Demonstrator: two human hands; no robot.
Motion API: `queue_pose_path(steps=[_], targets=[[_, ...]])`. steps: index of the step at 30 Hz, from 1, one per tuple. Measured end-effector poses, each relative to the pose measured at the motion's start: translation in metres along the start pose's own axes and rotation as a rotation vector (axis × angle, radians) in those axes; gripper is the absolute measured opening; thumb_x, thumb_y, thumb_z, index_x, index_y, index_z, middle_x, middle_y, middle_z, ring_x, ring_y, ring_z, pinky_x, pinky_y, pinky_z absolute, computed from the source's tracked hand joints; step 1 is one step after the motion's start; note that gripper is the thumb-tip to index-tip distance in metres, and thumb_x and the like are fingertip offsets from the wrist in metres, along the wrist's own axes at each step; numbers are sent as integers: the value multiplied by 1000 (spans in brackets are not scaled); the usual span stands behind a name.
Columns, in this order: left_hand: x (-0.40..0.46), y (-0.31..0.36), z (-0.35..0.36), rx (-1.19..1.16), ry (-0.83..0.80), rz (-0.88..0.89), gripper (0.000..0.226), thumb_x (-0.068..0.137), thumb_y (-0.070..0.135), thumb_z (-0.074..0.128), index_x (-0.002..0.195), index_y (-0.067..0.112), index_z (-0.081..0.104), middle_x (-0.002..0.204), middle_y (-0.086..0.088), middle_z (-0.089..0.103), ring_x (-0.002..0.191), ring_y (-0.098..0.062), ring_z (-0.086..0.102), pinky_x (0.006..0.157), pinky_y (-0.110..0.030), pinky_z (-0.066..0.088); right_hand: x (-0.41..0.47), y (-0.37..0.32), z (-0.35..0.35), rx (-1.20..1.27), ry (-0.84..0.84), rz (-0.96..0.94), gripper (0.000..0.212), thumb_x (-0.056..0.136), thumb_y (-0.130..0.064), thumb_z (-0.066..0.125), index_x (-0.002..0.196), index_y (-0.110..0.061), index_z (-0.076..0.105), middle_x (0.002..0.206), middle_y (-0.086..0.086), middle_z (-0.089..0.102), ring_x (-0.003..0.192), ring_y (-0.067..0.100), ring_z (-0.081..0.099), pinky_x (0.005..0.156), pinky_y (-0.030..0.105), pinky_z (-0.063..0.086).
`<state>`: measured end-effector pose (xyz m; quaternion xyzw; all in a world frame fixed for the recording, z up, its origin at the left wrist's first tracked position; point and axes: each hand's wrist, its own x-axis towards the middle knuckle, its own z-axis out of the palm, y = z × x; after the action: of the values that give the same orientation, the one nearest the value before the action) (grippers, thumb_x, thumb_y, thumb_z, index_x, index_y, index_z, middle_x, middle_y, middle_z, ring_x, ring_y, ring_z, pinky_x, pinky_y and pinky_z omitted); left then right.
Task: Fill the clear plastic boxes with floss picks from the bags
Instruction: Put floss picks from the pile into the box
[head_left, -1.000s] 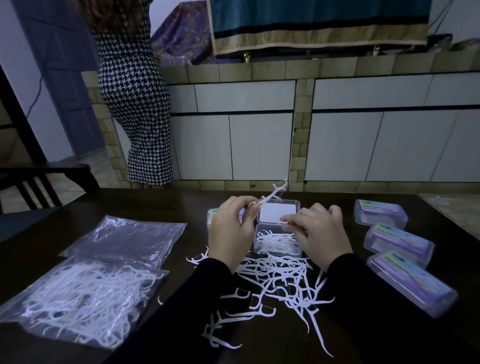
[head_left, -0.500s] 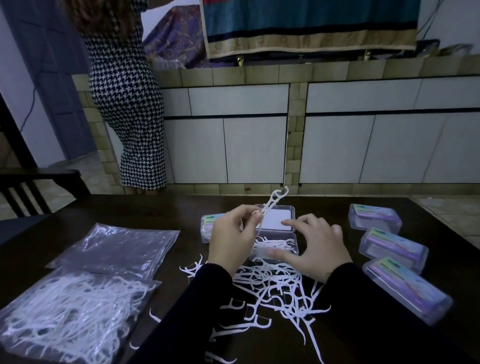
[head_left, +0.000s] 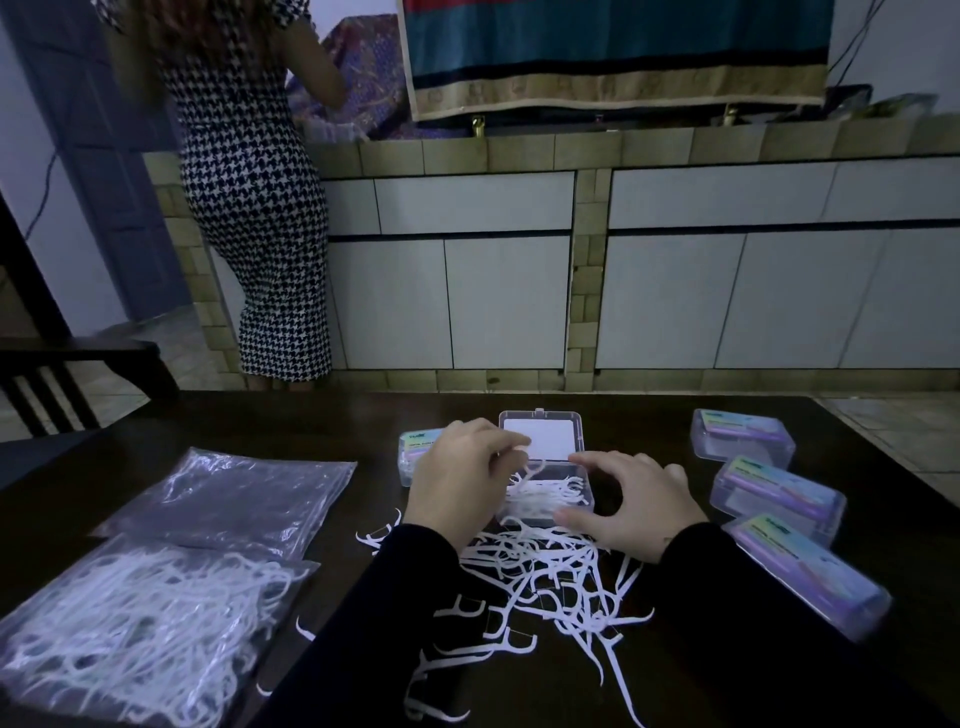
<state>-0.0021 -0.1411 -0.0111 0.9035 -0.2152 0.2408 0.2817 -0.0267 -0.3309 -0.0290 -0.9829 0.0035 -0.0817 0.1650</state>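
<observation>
An open clear plastic box (head_left: 551, 500) sits mid-table, its lid (head_left: 543, 434) tilted back, with white floss picks lying inside. My left hand (head_left: 465, 480) hovers at the box's left edge and pinches a floss pick (head_left: 529, 472) that dips into the box. My right hand (head_left: 628, 501) rests at the box's right side, fingers spread, thumb against its front corner. A loose pile of floss picks (head_left: 550, 577) lies in front of the box. A bag full of floss picks (head_left: 130, 634) lies at the front left.
An empty clear bag (head_left: 228, 499) lies behind the full one. Three closed labelled boxes (head_left: 776, 488) line the right side, and another closed box (head_left: 413, 452) sits behind my left hand. A person in a houndstooth dress (head_left: 249, 208) stands at the counter beyond the table.
My left hand has lowered the floss pick from above the box down into it. My right hand has shifted slightly, staying at the box's right side.
</observation>
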Motion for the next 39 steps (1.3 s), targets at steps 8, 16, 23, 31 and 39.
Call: queue_pose_path(steps=[8, 16, 23, 31, 39], targets=[[-4, 19, 10, 14, -63, 95, 16, 92, 37, 58, 100, 32, 71, 95, 15, 68, 85, -5, 46, 68, -22, 41, -1, 0, 2, 31, 6, -21, 71, 76, -75, 53, 139, -46, 36, 135, -17, 48, 122, 10, 38, 101, 37, 24], [-1, 7, -5, 54, -243, -72, 21, 85, 24, 53, 86, 26, 74, 98, 15, 65, 95, -5, 54, 86, -31, 50, -2, -1, -1, -1, -24, -10, 74, 76, -75, 53, 141, -44, 34, 138, -16, 47, 126, 11, 37, 104, 39, 24], [-3, 9, -5, 13, -298, -54, 23, 90, 22, 52, 94, 31, 72, 102, 16, 66, 93, -1, 54, 87, -27, 51, -6, -6, -10, -71, -46, -24, 79, 78, -76, 50, 145, -43, 26, 145, -12, 39, 129, 13, 36, 107, 42, 25], [-14, 8, -4, -91, -153, 184, 16, 86, 24, 56, 92, 29, 70, 92, 18, 65, 89, -1, 54, 78, -23, 49, -10, -1, -44, -248, -171, 141, 43, 92, -45, 55, 133, -36, 51, 129, -9, 56, 119, 14, 49, 108, 41, 35], [-39, -8, -16, 133, -289, 446, 26, 92, 41, 48, 102, 31, 69, 99, 17, 64, 85, -4, 56, 66, -20, 47, -11, -5, -46, -365, -407, 186, 41, 93, -30, 56, 134, -32, 53, 130, -7, 58, 123, 17, 49, 112, 45, 28]])
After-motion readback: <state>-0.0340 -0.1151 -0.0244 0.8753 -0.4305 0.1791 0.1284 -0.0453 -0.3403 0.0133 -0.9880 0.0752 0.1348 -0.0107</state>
